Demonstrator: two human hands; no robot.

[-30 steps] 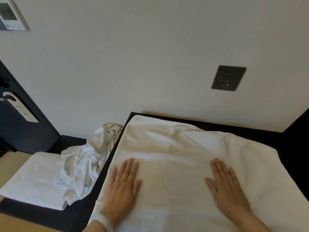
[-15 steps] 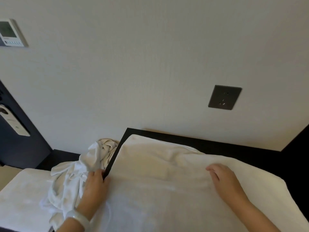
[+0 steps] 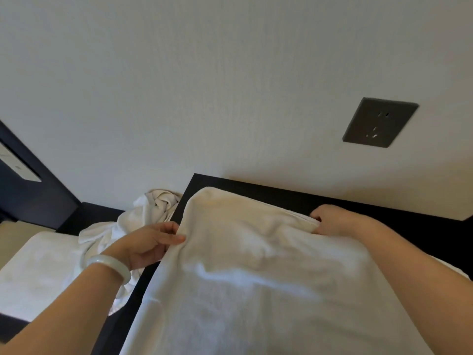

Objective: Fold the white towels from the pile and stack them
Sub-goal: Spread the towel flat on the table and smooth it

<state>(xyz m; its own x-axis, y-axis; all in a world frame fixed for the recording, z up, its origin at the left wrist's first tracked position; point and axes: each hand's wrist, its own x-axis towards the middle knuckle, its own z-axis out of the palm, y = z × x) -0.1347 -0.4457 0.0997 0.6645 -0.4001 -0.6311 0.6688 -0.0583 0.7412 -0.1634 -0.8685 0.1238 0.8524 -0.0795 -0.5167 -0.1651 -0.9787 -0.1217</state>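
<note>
Against a pale wall with a dark socket (image 3: 380, 123), a black table (image 3: 256, 188) carries the spread white towel (image 3: 256, 278) in the lower centre. Left hand (image 3: 148, 245) pinches its left edge; right hand (image 3: 335, 220) closes on its far edge. Crumpled towels (image 3: 143, 221) and a folded towel (image 3: 38, 272) lie lower left.

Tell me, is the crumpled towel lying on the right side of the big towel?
No, the crumpled towel lies left of the big towel, behind the left hand.
</note>
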